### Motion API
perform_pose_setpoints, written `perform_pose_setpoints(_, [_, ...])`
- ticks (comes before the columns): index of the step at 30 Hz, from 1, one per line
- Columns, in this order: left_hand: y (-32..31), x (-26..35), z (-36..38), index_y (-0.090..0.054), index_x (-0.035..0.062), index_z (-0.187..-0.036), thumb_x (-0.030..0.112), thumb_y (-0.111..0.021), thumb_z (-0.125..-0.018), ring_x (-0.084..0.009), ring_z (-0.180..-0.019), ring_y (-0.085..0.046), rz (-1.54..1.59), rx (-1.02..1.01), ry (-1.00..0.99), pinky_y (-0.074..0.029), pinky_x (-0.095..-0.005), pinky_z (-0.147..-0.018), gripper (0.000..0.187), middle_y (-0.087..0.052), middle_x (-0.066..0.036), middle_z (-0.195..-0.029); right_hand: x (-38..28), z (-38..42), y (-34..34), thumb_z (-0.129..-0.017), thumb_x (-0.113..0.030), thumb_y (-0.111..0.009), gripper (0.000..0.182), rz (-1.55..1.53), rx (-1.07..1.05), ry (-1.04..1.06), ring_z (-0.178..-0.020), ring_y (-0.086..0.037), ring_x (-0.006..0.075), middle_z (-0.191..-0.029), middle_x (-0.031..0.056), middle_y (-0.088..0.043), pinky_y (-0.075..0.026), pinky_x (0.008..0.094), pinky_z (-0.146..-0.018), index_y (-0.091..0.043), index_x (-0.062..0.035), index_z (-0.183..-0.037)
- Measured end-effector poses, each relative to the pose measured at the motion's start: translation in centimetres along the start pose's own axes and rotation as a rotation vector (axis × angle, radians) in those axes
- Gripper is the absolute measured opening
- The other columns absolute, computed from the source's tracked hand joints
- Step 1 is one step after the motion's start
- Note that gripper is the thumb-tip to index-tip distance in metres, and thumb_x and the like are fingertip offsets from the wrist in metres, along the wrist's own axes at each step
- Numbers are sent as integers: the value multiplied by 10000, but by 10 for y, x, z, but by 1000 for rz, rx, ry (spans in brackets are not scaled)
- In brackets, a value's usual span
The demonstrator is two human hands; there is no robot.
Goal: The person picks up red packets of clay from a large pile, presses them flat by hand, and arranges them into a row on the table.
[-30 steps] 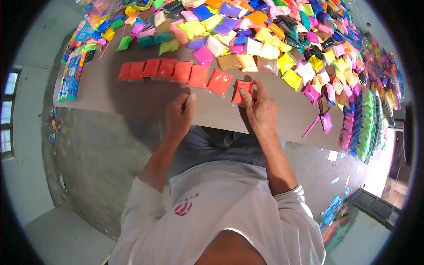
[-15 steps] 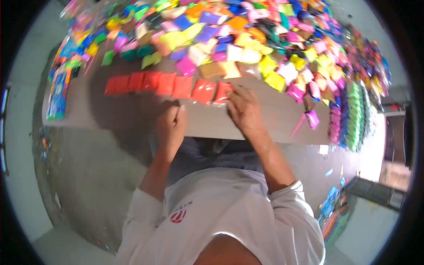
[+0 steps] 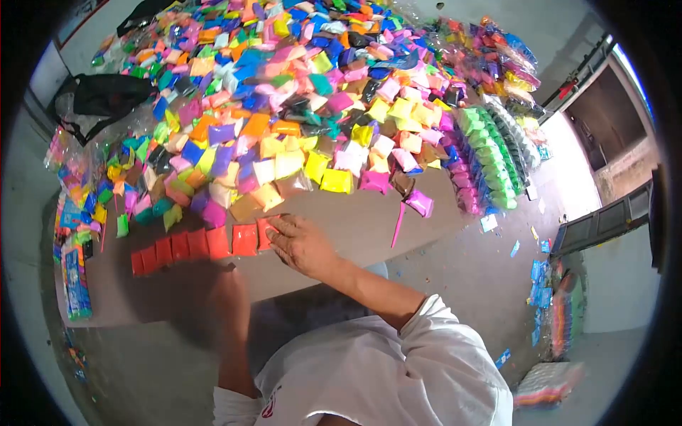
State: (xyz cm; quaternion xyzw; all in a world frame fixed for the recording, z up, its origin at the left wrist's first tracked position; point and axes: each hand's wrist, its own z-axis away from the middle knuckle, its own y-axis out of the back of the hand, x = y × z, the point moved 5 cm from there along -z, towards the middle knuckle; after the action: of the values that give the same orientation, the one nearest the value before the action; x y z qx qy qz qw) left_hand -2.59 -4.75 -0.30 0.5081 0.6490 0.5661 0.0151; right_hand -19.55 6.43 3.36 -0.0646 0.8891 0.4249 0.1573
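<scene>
A row of several small red plastic packets (image 3: pixel 188 246) lies side by side along the near part of the table. My right hand (image 3: pixel 302 246) rests on the rightmost red packet (image 3: pixel 264 233), its fingers stretched out and slightly apart over that packet's right side. Just below the row, close to the table's front edge, is my left hand (image 3: pixel 231 290). It is smeared by motion, so its fingers cannot be made out, and no held thing shows in it.
A big heap of multicoloured packets (image 3: pixel 288 163) covers the table (image 3: pixel 334 248) behind the row. Strips of green packets (image 3: pixel 489 156) lie at the right. A pink packet (image 3: pixel 420 204) and a thin pink stick (image 3: pixel 398 226) lie near the front edge. Blue-printed packs (image 3: pixel 76 284) stand left.
The view has swung to the right, so the row and both hands appear further left and lower. My right hand stays at the rightmost red packet; my left hand remains below the row, now blurred.
</scene>
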Motion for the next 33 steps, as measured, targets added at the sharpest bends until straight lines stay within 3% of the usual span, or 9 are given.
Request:
perform_pose_setpoints(11, [4, 21, -6, -540, 8, -681, 216, -545, -902, -351, -545, -549, -181, 7, -42, -412, -431, -525, 304, -540, -176, -598, 37, 5, 40, -815, -134, -630, 202, -248, 146, -105, -1051, -533, 336, -1180, 161, -566, -455, 407, -888, -645, -16, -978])
perform_pose_setpoints(14, [9, 39, -8, -549, 17, -679, 210, -550, -891, -367, -560, -560, -278, -45, 52, -418, -441, -528, 287, -557, -176, -606, 62, -1, 65, -792, -109, -683, 195, -270, 124, -175, -960, -600, 326, -1101, 164, -620, -489, 398, -831, -668, -38, -973])
perform_pose_setpoints(17, [12, 48, -10, -549, 28, -673, 210, -559, -879, -365, -558, -562, -228, -13, 59, -420, -458, -532, 275, -559, -171, -605, 90, -14, 80, -795, -94, -659, 155, -160, 51, -138, -885, -616, 328, -961, 154, -652, -496, 407, -806, -659, -31, -937])
perform_pose_setpoints(22, [5, 41, -6, -528, 41, -651, 206, -579, -856, -367, -564, -562, -214, 61, 17, -415, -466, -528, 268, -558, -157, -604, 145, -77, 149, -816, -67, -582, 134, 36, -38, -169, -871, -610, 355, -903, 206, -617, -487, 410, -757, -622, -10, -931])
perform_pose_setpoints(24, [5, 41, -7, -523, 44, -646, 200, -583, -852, -367, -562, -559, -228, 54, 39, -414, -462, -524, 265, -554, -157, -598, 204, -106, 171, -794, -34, -557, 181, 87, 295, -129, -825, -614, 362, -854, 197, -613, -486, 413, -702, -620, -27, -963])
perform_pose_setpoints(26, [2, 37, -8, -519, 46, -641, 193, -587, -848, -367, -559, -556, -240, 45, 61, -413, -457, -520, 263, -550, -157, -593, 267, -146, 200, -754, 4, -533, 338, 201, 256, -261, -781, -632, 357, -801, 192, -626, -490, 416, -659, -631, -72, -1069])
perform_pose_setpoints(28, [-3, 29, -5, -520, 48, -642, 169, -596, -837, -360, -556, -550, -315, 71, 1, -417, -443, -520, 242, -544, -160, -592, 337, -179, 218, -811, -115, -565, 269, 208, 283, -292, -793, -632, 351, -825, 141, -652, -489, 451, -677, -646, -126, -1068])
perform_pose_setpoints(30, [-3, 26, -3, -517, 49, -639, 150, -597, -828, -354, -557, -550, -313, 68, -7, -417, -441, -517, 229, -544, -156, -594, 404, -202, 230, -823, -138, -575, 258, 286, 280, -318, -874, -653, 318, -939, 140, -680, -509, 410, -743, -666, -128, -1064])
perform_pose_setpoints(33, [-3, 34, -11, -505, 52, -627, 113, -591, -812, -343, -550, -543, -267, 139, -95, -413, -441, -510, 213, -531, -145, -588, 470, -222, 230, -824, -132, -572, 281, 65, 192, -468, -944, -661, 265, -1010, 136, -687, -499, 345, -844, -663, -74, -1083])
